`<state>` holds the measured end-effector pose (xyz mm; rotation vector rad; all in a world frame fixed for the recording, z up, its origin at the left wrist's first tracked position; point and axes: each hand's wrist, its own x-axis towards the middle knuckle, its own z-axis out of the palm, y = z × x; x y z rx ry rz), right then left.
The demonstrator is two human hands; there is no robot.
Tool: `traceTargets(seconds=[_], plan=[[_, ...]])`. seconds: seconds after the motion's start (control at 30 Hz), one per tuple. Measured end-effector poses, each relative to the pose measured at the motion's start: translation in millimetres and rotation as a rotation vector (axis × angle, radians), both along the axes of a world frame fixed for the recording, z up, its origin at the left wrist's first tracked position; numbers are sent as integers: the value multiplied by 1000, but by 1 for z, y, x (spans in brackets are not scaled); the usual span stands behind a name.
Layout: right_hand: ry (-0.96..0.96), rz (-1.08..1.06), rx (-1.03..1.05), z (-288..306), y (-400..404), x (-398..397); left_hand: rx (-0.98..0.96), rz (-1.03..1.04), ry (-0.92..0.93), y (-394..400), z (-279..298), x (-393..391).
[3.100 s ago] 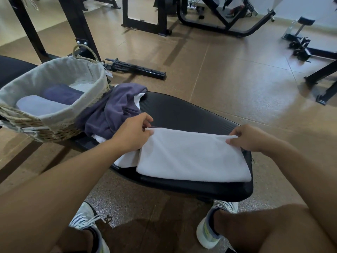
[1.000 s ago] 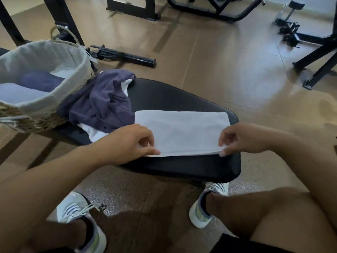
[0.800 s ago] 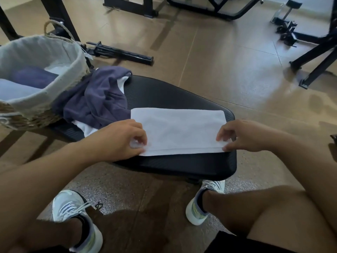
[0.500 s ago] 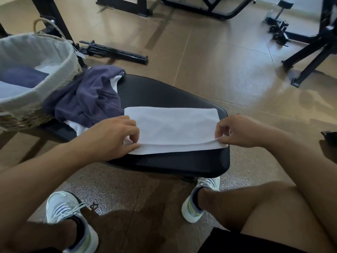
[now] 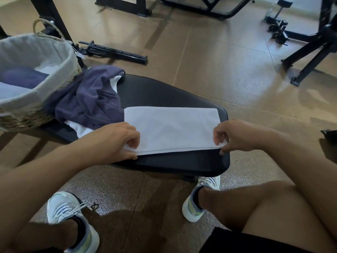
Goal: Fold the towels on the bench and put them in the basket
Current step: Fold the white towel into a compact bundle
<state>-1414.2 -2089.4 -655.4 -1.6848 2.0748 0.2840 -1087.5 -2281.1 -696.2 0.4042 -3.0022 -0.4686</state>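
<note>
Two hands work at center frame: our left hand (image 5: 113,141) and right hand (image 5: 240,136) each pinch a near corner of the folded white towel (image 5: 171,128) lying on the black bench (image 5: 164,92). At upper left, the basket (image 5: 36,99) sits beside a crumpled purple towel (image 5: 91,99).

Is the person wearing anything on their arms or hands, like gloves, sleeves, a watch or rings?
No. The left hand and right hand are bare: no gloves, and no rings visible on the fingers that show. Both forearms are uncovered as far as the picture reaches, with no sleeve, watch or band in sight. Lower down you can see black shorts and light sneakers.
</note>
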Motion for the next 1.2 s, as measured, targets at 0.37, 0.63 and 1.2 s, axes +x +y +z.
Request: traceTargets(seconds=[0.37,0.63,1.2], plan=[[-6,-14,-72,1,4,-6,-21,17,-73,6,5,1],[-11,-60,-125,2,4,-11,-1,30,-47,5,3,1],[-2,-41,-83,1,0,-5,15,45,-136,14,7,0]])
